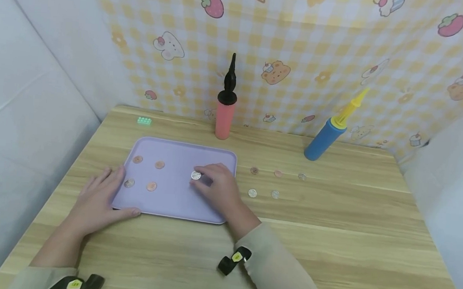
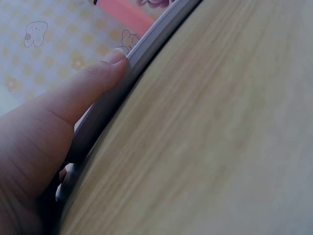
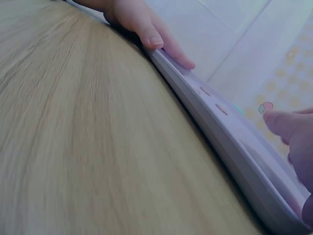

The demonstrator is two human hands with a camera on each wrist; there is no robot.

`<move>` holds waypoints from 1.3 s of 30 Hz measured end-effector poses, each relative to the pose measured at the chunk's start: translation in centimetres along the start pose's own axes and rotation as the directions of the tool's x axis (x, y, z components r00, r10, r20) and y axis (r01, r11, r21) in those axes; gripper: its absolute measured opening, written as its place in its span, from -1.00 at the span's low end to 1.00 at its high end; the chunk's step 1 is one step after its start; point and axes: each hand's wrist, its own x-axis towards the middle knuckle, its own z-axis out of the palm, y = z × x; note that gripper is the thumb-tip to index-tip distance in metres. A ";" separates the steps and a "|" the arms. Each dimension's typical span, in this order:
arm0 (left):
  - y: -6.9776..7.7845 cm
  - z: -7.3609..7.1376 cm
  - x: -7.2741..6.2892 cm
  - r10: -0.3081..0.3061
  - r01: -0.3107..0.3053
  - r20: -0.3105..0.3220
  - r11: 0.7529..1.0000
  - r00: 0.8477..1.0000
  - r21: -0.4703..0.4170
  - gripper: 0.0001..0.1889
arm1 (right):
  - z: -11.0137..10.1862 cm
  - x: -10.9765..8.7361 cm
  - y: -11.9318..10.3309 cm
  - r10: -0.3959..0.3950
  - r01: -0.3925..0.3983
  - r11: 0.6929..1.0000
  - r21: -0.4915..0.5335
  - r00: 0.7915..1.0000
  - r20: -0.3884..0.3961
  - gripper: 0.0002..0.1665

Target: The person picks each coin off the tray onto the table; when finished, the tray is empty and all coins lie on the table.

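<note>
A lilac tray [image 1: 180,181] lies on the wooden table. Over its right half my right hand [image 1: 218,186] pinches a silver coin [image 1: 195,175] between thumb and index finger. My left hand [image 1: 98,202] rests against the tray's front left corner, fingers straight along the left side and thumb on the front rim. Two copper coins, one of them the upper coin [image 1: 159,164], and a lower coin [image 1: 151,186] lie in the tray, near a dull coin [image 1: 129,183] and another copper coin [image 1: 137,159]. In the right wrist view, the right thumb [image 3: 281,122] shows but the pinched coin is hidden.
Right of the tray several coins sit in two rows, among them a silver coin [image 1: 252,193]. Behind stand a pink pump [image 1: 224,117] with a black nozzle and a leaning blue pump [image 1: 323,139]. A green toy brick [image 1: 144,121] lies at the back left.
</note>
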 end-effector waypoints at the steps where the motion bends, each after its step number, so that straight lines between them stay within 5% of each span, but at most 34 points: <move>1: 0.0 0.0 0.0 0.001 -0.001 -0.001 1.000 1.000 0.001 0.39 | -0.2 -0.1 0.2 -0.020 0.020 1.000 0.000 1.000 -0.022 -0.56; 12: -0.1 0.2 0.1 0.000 0.000 0.002 1.000 1.000 0.005 0.39 | -1.3 -1.4 2.2 -0.138 0.128 0.989 -0.074 0.979 -0.150 -0.58; 21: 0.0 0.2 -0.2 0.001 -0.001 -0.003 1.000 1.000 0.011 0.39 | -2.8 -2.4 3.2 -0.121 0.082 0.975 -0.205 0.975 -0.184 -0.59; 39: 0.0 0.1 0.1 0.019 -0.019 -0.002 1.000 1.000 0.012 0.39 | -8.3 -5.3 8.0 -0.038 -0.017 0.974 -0.227 0.971 -0.237 -0.59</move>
